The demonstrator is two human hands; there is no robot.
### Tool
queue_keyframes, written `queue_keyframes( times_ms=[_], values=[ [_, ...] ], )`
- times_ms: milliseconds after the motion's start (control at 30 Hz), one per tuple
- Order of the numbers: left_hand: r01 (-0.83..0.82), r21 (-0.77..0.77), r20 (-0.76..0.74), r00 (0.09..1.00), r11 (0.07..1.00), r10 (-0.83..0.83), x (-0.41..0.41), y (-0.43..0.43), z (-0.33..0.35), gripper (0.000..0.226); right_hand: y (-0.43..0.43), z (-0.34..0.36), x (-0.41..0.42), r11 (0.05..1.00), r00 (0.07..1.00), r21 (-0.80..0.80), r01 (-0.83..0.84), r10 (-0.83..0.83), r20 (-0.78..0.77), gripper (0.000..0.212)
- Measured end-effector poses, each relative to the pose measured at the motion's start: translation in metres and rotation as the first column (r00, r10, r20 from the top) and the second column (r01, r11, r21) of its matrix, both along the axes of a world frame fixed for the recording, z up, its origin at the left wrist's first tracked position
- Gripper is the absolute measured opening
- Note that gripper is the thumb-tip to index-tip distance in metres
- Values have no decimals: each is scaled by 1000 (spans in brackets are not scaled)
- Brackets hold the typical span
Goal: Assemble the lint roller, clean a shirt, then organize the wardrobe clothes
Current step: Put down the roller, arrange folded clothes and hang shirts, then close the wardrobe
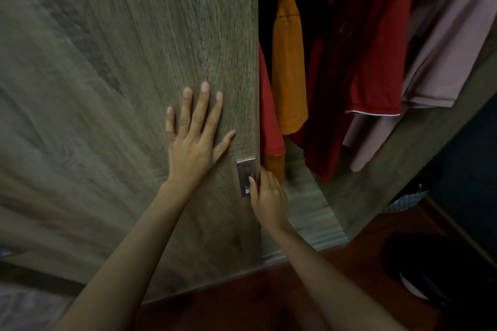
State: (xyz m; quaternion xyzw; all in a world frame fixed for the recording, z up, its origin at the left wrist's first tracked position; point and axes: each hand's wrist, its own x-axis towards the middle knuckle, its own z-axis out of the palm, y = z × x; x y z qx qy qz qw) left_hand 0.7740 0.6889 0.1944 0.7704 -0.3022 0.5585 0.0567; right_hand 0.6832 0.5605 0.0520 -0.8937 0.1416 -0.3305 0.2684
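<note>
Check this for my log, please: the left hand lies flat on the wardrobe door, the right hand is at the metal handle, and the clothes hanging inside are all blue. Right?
Not quite. The head view shows no blue clothes: the hanging clothes are red, orange and dusty pink. The rest holds: the left hand lies flat on the door, and the right hand is at the metal handle.

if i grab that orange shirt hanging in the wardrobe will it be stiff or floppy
Probably floppy: the orange shirt hangs in soft vertical folds. Likely light, being thin cloth. It may swing or drag on the red shirt pressed against it.
</note>
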Motion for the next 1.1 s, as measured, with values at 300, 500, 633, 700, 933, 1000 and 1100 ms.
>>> queue_keyframes(
  times_ms=[300, 500, 633, 700, 933, 1000, 1100],
  values=[
    [49, 93, -10, 999, 994, -48, -10, -44, -11, 72, -63, -2, -14, 987, 989, 53, 151, -150, -13, 44],
    [79, 152, -13, 997, 985, -78, -18, -86, -22, 69, -113, 3, -26, 957, 960, 75, 281, -280, -22, 48],
    [96, 189, -30, 995, 977, -93, -25, -115, -27, 70, -144, 7, -31, 920, 927, 111, 376, -374, -38, 42],
    [105, 209, -44, 994, 972, -98, -29, -132, -27, 72, -160, 7, -32, 902, 910, 119, 415, -413, -42, 36],
    [107, 260, -67, 993, 960, -93, -42, -197, -26, 84, -220, 9, -39, 833, 850, 166, 527, -521, -83, 35],
    [126, 267, -83, 991, 955, -108, -46, -216, -26, 87, -235, 11, -43, 801, 827, 209, 561, -553, -102, 37],
    [141, 270, -91, 988, 953, -121, -51, -241, -25, 86, -256, 13, -47, 744, 777, 229, 628, -614, -136, 44]
  ],
)
